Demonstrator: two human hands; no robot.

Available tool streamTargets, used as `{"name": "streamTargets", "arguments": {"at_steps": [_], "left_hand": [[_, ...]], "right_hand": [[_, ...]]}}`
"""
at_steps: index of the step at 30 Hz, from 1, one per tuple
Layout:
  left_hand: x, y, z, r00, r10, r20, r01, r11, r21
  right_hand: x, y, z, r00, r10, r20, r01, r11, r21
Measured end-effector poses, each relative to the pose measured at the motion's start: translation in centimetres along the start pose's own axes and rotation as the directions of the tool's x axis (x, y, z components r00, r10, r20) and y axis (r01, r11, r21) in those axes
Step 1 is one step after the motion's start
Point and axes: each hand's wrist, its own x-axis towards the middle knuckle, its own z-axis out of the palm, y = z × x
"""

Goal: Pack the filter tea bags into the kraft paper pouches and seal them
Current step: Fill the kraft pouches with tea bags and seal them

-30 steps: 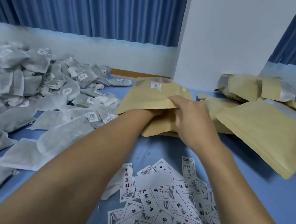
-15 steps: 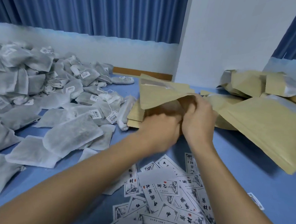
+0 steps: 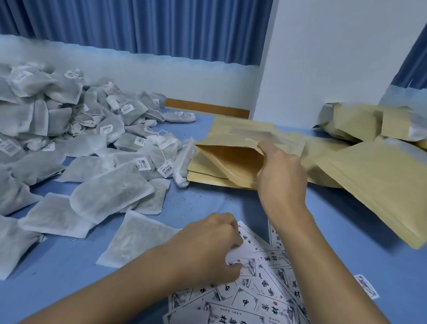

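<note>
My right hand (image 3: 281, 175) holds an open kraft paper pouch (image 3: 234, 143) by its mouth, lifting the top flap over a small stack of flat pouches (image 3: 206, 179). My left hand (image 3: 211, 245) is lower down, its curled fingers pinching a printed label from the pile of white labels (image 3: 260, 304). A big heap of grey-white filter tea bags (image 3: 58, 130) covers the left of the blue table. One flat tea bag (image 3: 136, 237) lies just left of my left hand.
Filled kraft pouches (image 3: 382, 183) are piled at the right, more of them (image 3: 361, 121) at the back right. A loose label (image 3: 366, 286) lies apart on the blue table (image 3: 353, 247). A white wall and blue curtains stand behind.
My left hand has left the pouch and come down to the label pile. My right hand stays on the pouch, whose mouth now gapes open.
</note>
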Motion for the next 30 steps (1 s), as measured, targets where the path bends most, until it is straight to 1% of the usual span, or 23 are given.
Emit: {"name": "streamTargets", "arguments": {"at_steps": [2, 5, 6, 7, 8, 10, 11, 12, 13, 14, 16, 17, 18, 19, 20, 22, 23, 24, 25, 26, 27, 28, 30], "left_hand": [[-0.1, 0.3, 0.0, 1.000, 0.008, 0.004, -0.008, 1.000, 0.001], [0.1, 0.8, 0.1, 0.999, 0.034, -0.019, -0.031, 0.991, 0.131], [0.3, 0.7, 0.0, 0.999, 0.033, -0.039, -0.028, 0.990, 0.136], [0.5, 0.6, -0.2, 0.996, 0.030, -0.086, -0.022, 0.996, 0.087], [0.7, 0.5, -0.5, 0.983, 0.021, -0.180, -0.024, 1.000, -0.016], [0.8, 0.5, -1.4, 0.905, -0.084, -0.417, -0.059, 0.947, -0.317], [0.9, 0.7, -2.1, 0.846, -0.209, -0.491, -0.090, 0.851, -0.518], [1.6, 0.8, -2.8, 0.803, -0.363, -0.473, -0.113, 0.686, -0.719], [2.6, 0.7, -3.5, 0.793, -0.489, -0.362, -0.103, 0.478, -0.872], [4.0, 0.6, -4.3, 0.806, -0.553, -0.209, -0.059, 0.276, -0.959], [7.1, 0.1, -5.9, 0.819, -0.563, 0.109, 0.070, -0.090, -0.993], [8.4, 0.0, -6.8, 0.814, -0.542, 0.207, 0.075, -0.255, -0.964], [9.6, -0.1, -7.5, 0.808, -0.535, 0.248, 0.029, -0.383, -0.923], [10.6, -0.1, -7.9, 0.802, -0.546, 0.243, -0.033, -0.446, -0.895], [11.4, -0.2, -8.1, 0.799, -0.563, 0.213, -0.092, -0.463, -0.881], [12.3, -0.1, -7.9, 0.805, -0.575, 0.146, -0.128, -0.409, -0.903], [12.4, 0.0, -7.4, 0.810, -0.576, 0.114, -0.094, -0.318, -0.944], [12.3, 0.1, -6.9, 0.813, -0.579, 0.054, -0.041, -0.149, -0.988], [12.1, 0.1, -6.3, 0.815, -0.579, -0.040, 0.020, 0.097, -0.995], [11.4, 0.3, -5.6, 0.817, -0.550, -0.172, 0.048, 0.363, -0.931], [10.6, 0.3, -5.0, 0.818, -0.484, -0.311, 0.033, 0.580, -0.814], [9.4, 0.4, -4.4, 0.816, -0.398, -0.419, -0.005, 0.719, -0.695], [6.7, 0.5, -3.1, 0.790, -0.281, -0.545, -0.048, 0.858, -0.512]], "right_hand": [[0.0, -0.1, 0.1, 1.000, 0.005, 0.004, -0.005, 1.000, -0.020], [0.1, 0.1, 0.2, 1.000, -0.007, -0.006, 0.007, 1.000, -0.009], [0.2, 0.2, 0.2, 1.000, -0.013, -0.007, 0.013, 1.000, 0.000], [0.2, 0.3, 0.2, 1.000, -0.019, -0.006, 0.019, 1.000, 0.009], [0.3, 0.3, 0.2, 1.000, -0.025, -0.005, 0.025, 1.000, 0.017], [0.4, 0.3, 0.1, 0.999, -0.040, 0.001, 0.040, 0.999, 0.025], [0.5, 0.3, 0.1, 0.999, -0.045, 0.005, 0.045, 0.999, 0.028], [0.6, 0.3, -0.1, 0.999, -0.051, 0.010, 0.051, 0.998, 0.034], [0.5, 0.3, -0.2, 0.998, -0.056, 0.018, 0.055, 0.998, 0.040], [0.6, 0.3, -0.3, 0.998, -0.061, 0.028, 0.060, 0.997, 0.042], [0.8, 0.2, -0.5, 0.996, -0.070, 0.059, 0.067, 0.996, 0.051], [0.9, 0.2, -0.7, 0.995, -0.069, 0.068, 0.065, 0.996, 0.057], [1.0, 0.2, -0.8, 0.996, -0.066, 0.067, 0.063, 0.996, 0.056], [1.0, 0.3, -0.8, 0.996, -0.062, 0.061, 0.060, 0.997, 0.044], [1.0, 0.3, -0.9, 0.997, -0.057, 0.054, 0.055, 0.998, 0.039], [0.9, 0.3, -0.8, 0.997, -0.053, 0.050, 0.050, 0.997, 0.054], [0.9, 0.2, -0.8, 0.997, -0.052, 0.054, 0.049, 0.997, 0.060], [0.9, 0.2, -0.8, 0.997, -0.048, 0.061, 0.044, 0.997, 0.058], [1.0, 0.3, -0.8, 0.997, -0.040, 0.067, 0.036, 0.998, 0.056], [1.1, 0.3, -0.8, 0.997, -0.034, 0.066, 0.030, 0.998, 0.053], [1.0, 0.4, -0.8, 0.998, -0.032, 0.061, 0.029, 0.998, 0.047], [1.0, 0.4, -0.7, 0.998, -0.035, 0.055, 0.033, 0.999, 0.039], [0.8, 0.2, -0.5, 0.998, -0.041, 0.051, 0.041, 0.999, 0.016]]}}
